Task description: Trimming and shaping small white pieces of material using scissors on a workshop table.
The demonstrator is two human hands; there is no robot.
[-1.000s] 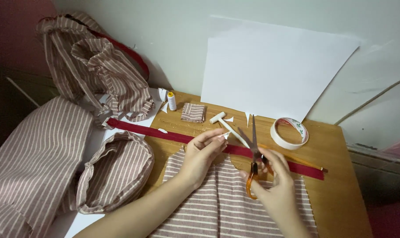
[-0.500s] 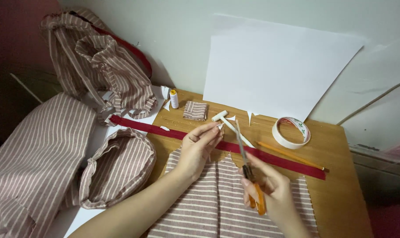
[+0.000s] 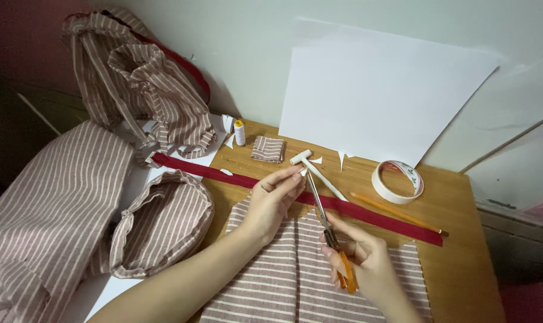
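My right hand (image 3: 367, 260) grips orange-handled scissors (image 3: 330, 230), blades pointing up toward my left fingertips. My left hand (image 3: 271, 200) pinches a small white scrap (image 3: 303, 171) at the blade tips, just above a long dark red zipper (image 3: 319, 200) that lies across the wooden table (image 3: 462, 257). A piece of pink-and-white striped fabric (image 3: 283, 281) lies flat under both hands at the table's front.
A white tape roll (image 3: 397, 181), a pencil (image 3: 397, 213) and a white T-shaped tool (image 3: 313, 167) lie behind the zipper. A small folded striped patch (image 3: 267, 148) and a thread spool (image 3: 239, 132) sit farther back. White paper (image 3: 379, 96) leans on the wall. Striped fabric bags (image 3: 152, 96) pile at left.
The scissors have swung from lying along the zipper to pointing up at my left fingertips. My right hand has moved down and back; my left hand has lifted slightly, pinching the scrap.
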